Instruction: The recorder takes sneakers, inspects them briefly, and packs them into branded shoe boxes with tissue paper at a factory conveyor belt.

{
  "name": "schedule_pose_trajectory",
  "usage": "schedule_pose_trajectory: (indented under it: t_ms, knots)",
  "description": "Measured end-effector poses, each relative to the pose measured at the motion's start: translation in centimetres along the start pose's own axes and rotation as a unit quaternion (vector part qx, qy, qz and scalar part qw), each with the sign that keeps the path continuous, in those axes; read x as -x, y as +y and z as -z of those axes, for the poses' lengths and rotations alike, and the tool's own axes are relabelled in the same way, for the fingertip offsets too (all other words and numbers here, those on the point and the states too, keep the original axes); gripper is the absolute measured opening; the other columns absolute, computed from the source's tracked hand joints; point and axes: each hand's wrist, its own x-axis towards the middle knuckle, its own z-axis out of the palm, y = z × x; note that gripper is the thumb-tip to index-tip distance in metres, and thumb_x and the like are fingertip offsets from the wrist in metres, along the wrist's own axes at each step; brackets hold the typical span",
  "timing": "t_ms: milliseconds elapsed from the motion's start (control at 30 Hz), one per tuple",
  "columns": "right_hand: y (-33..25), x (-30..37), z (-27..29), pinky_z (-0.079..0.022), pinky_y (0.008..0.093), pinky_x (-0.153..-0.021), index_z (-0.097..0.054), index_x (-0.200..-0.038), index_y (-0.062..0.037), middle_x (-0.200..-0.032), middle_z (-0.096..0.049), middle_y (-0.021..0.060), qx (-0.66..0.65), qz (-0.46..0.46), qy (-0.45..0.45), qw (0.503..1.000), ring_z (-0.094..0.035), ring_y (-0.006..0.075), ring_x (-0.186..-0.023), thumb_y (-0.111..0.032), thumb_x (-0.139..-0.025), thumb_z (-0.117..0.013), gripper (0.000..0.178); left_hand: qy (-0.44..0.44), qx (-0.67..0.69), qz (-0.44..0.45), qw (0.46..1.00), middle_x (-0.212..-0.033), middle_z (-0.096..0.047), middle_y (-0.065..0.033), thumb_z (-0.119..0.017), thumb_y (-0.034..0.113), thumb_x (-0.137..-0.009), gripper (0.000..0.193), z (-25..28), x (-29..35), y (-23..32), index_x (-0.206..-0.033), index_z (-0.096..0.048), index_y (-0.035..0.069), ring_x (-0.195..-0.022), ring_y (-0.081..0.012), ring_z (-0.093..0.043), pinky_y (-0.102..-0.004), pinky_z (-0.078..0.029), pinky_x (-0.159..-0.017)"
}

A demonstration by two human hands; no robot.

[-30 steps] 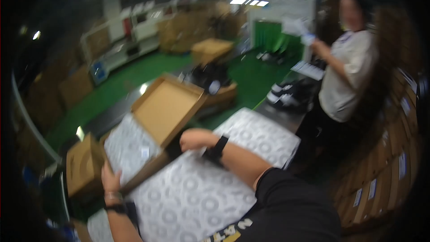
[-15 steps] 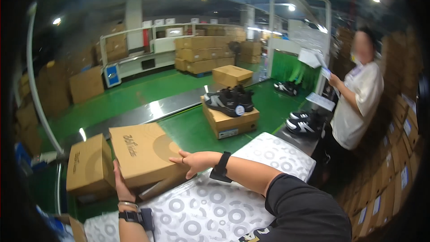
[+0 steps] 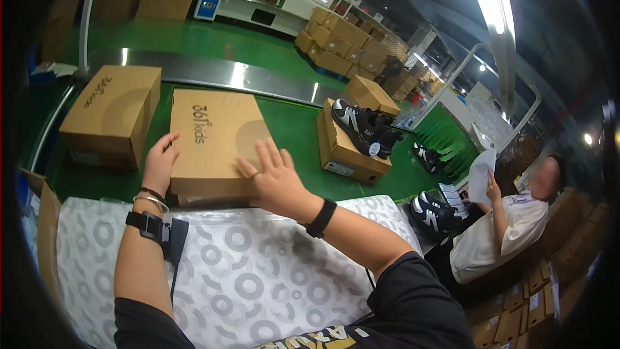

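Note:
A closed brown cardboard shoebox (image 3: pixel 210 129) lies on the green conveyor belt (image 3: pixel 294 148), straight in front of me. Bent around its near left edge are the fingers of my left hand (image 3: pixel 160 165), which grips the side. My right hand (image 3: pixel 278 178) rests with spread fingers on the lid's right part, its fingertips slightly blurred. Closest to me, white wrapping paper (image 3: pixel 258 278) printed with grey rings covers the work surface beneath my forearms. Another closed shoebox (image 3: pixel 113 113) stands to the left, apart from my hand.
Black-and-white sneakers (image 3: pixel 365 126) sit on a shoebox (image 3: pixel 345 155) to the right. More sneakers (image 3: pixel 434 212) stand beside a person (image 3: pixel 497 239) holding papers. A metal rail (image 3: pixel 206 74) borders the belt's far side. Stacked cartons (image 3: pixel 349 45) fill the background.
The middle shoebox has gone from tilted to flat on the belt. My right hand has shifted from its right edge onto the lid. My head view has also turned and tipped downward.

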Motion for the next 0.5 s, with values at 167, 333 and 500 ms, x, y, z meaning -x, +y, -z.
schedule_pose_trajectory:
  t_ms: [167,333,500]
  knots:
    - [-3.7,-4.8,-2.3,-0.043,0.0475,-0.074,-0.032,-0.129,-0.0124,-0.123,-0.038,0.0245,-0.045,0.029,-0.071,0.996,-0.043,0.0391,-0.105,-0.014,-0.069,-0.059,0.066,0.020,-0.102,-0.140,0.985,-0.106,-0.054,-0.0108,-0.037,0.013,-0.081,0.034,-0.4,1.3,-0.3,-0.109,-0.049,-0.003,-0.098,-0.0159,-0.048,-0.0242,-0.035,-0.086]
    - [-2.2,-6.9,-4.2,-0.043,0.0472,-0.075,-0.027,-0.131,-0.0114,-0.125,-0.036,0.0236,-0.033,0.003,-0.088,0.996,-0.042,0.0371,-0.107,-0.010,-0.074,-0.051,0.061,0.026,-0.197,-0.095,0.975,-0.122,-0.043,-0.0151,-0.046,0.017,-0.082,0.033,-1.3,0.8,0.7,-0.110,-0.048,-0.001,-0.112,-0.0231,-0.041,-0.0278,-0.032,-0.090]
    - [1.7,-8.7,-3.5,-0.044,0.0411,-0.076,-0.031,-0.129,-0.0096,-0.121,-0.040,0.0231,-0.326,-0.035,-0.207,0.922,-0.053,0.0329,-0.092,-0.006,-0.076,-0.051,0.057,-0.095,-0.489,-0.058,0.865,-0.138,-0.019,-0.0178,-0.064,0.017,-0.068,0.060,-2.5,2.8,2.7,-0.121,-0.040,0.001,-0.128,-0.0284,-0.020,-0.0326,-0.022,-0.102]
